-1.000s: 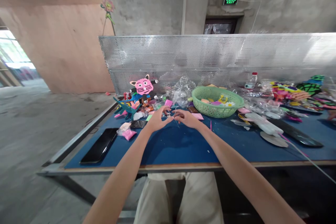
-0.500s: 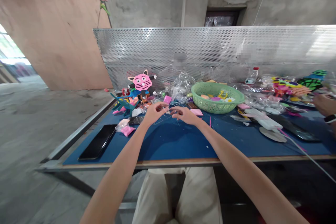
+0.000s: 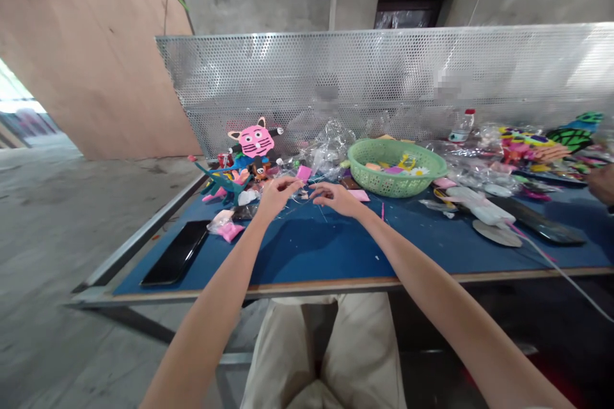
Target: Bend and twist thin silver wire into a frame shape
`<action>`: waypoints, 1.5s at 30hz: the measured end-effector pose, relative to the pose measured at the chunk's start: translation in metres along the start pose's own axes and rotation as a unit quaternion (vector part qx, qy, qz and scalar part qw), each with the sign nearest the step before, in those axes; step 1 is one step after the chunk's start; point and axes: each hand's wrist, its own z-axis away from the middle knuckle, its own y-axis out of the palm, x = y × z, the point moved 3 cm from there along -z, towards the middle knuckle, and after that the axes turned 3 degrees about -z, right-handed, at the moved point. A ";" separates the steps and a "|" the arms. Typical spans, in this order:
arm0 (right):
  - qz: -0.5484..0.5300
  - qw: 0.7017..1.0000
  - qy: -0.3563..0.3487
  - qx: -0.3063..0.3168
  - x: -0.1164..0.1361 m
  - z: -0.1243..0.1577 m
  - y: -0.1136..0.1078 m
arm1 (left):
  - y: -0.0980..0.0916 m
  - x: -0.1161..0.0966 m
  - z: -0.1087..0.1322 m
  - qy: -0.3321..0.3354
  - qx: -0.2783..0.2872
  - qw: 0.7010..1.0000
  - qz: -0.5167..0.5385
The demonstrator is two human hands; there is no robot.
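Over the blue tabletop [image 3: 311,255] my two hands are close together, with a small gap between them. My left hand [image 3: 277,197] is closed in a pinch on thin pale wire [image 3: 300,202], which curves out toward the right. My right hand [image 3: 338,198] has its fingers loosely bent and apart, near the wire's strands; no object shows between them. Just behind the fingertips lies a pink packet [image 3: 304,174]. A flat pink piece [image 3: 359,195] rests beside my right hand.
A green basket [image 3: 398,169] holding colourful pieces stands behind right. Left are a black phone [image 3: 176,252], a pink bag [image 3: 229,231] and a pink cat figure [image 3: 256,141]. Rightward lie a white power bank [image 3: 482,206], a dark phone [image 3: 532,220] and another person's hand [image 3: 602,184].
My hands have drawn slightly apart, and the right fingers have spread from their tighter curl. The whole view has shifted, so the table items appear a little higher.
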 end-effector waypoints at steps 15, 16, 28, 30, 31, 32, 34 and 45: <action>0.073 0.995 0.005 -0.074 0.007 0.000 -0.002 | 0.005 0.002 -0.002 0.017 -0.059 0.998 0.020; 0.076 0.994 0.009 -0.075 0.006 0.001 -0.002 | 0.003 0.002 -0.002 0.016 -0.067 0.997 0.016; 0.060 0.996 -0.043 -0.043 0.006 0.000 0.006 | 0.010 -0.004 0.001 0.021 0.000 1.000 0.002; 0.056 0.996 -0.033 -0.056 0.007 -0.001 0.007 | 0.012 -0.005 0.002 0.026 0.032 0.999 0.005; 0.054 0.996 -0.029 -0.060 0.008 -0.002 0.008 | 0.013 -0.004 0.002 0.027 0.045 0.999 0.000; 0.048 0.997 -0.025 -0.063 0.008 -0.003 0.008 | 0.014 -0.002 0.002 0.027 0.053 0.998 -0.010; 0.028 0.997 -0.018 -0.068 0.007 -0.004 0.008 | 0.014 0.002 -0.001 0.021 0.062 0.997 -0.038; 0.030 0.989 0.005 -0.142 -0.011 -0.002 -0.012 | -0.124 -0.022 0.094 -0.029 -0.054 0.921 -0.385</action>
